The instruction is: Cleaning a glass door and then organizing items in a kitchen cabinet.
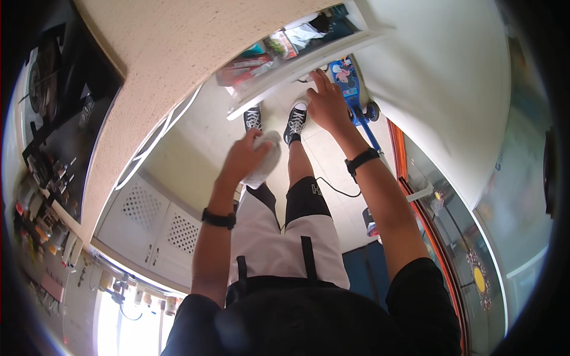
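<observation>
My left hand [247, 158] grips a light grey, soft-looking cloth item [266, 163], held above my left leg; its exact kind cannot be told. Ahead is an open white drawer [296, 66], holding a red-and-white package [249, 66], a pack with a green picture [279, 44] and a silvery white plastic bag [305, 34]. My right hand [327, 99] is just on the near side of the drawer's front, over the floor, fingers bent and apart, with nothing seen in it. Whether its fingertips touch the drawer is unclear.
A blue child's scooter [349, 82] stands at the right beyond my right hand. A black cable [338, 189] lies on the tiled floor [318, 147]. White cabinet doors [153, 222] are at the left, a speckled countertop [156, 40] above, and a red-framed glass door [445, 213] at the right.
</observation>
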A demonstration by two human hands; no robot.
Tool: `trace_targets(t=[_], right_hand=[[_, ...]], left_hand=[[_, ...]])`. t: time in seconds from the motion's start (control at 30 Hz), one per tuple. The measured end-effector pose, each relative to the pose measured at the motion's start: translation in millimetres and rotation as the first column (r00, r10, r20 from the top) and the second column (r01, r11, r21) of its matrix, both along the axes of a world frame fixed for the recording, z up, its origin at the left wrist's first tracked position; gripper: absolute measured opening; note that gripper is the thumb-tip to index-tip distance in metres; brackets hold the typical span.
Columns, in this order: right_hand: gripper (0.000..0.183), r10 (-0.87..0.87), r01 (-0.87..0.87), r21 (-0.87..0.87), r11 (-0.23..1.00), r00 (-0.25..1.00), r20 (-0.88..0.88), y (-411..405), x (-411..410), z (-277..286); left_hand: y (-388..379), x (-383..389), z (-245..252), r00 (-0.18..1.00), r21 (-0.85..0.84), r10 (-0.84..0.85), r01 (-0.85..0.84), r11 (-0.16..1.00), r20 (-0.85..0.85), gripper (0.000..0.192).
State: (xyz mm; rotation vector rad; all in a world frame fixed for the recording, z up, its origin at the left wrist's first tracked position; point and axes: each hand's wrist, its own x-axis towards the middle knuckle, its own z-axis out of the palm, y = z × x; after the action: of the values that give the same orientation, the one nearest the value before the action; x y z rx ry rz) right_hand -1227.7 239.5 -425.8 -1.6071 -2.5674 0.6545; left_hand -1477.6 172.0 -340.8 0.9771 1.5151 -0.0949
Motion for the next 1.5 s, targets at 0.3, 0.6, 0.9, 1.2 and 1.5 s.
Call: trace_targets(t=[0.3,0.6,0.9,1.2,1.5], right_hand=[[0.018,0.024,-0.019,-0.048,0.999,0.994,0.107,-23.5,7.8,20.6],[0.019,-0.013,0.013,-0.031,0.999,0.999,0.031,-27.8,6.9,21.8],[0.008,-0.080,0.067,-0.142,0.988,0.993,-0.090,23.2,-29.7,60.4],[0.038,-0.078,-0.193,-0.602,0.775,0.916,-0.394,87.0,-112.5,40.5],[0.038,0.928,-0.738,-0.574,0.355,0.354,0.119,93.2,-139.5,-3.6]], left_hand=[[-62.0,29.3,-38.9,0.938,0.040,0.303,-0.300,0.953,-0.167,0.089],[-23.3,7.1,-34.2,0.882,0.075,0.437,-0.430,0.899,-0.177,0.102],[36.5,25.2,-59.3,0.424,-0.568,0.822,-0.595,0.569,0.380,0.041],[83.1,49.6,-89.6,0.656,-0.260,0.512,-0.449,0.855,0.554,0.039],[67.5,100.7,-114.3,0.842,0.352,0.170,-0.386,0.853,0.512,0.042]])
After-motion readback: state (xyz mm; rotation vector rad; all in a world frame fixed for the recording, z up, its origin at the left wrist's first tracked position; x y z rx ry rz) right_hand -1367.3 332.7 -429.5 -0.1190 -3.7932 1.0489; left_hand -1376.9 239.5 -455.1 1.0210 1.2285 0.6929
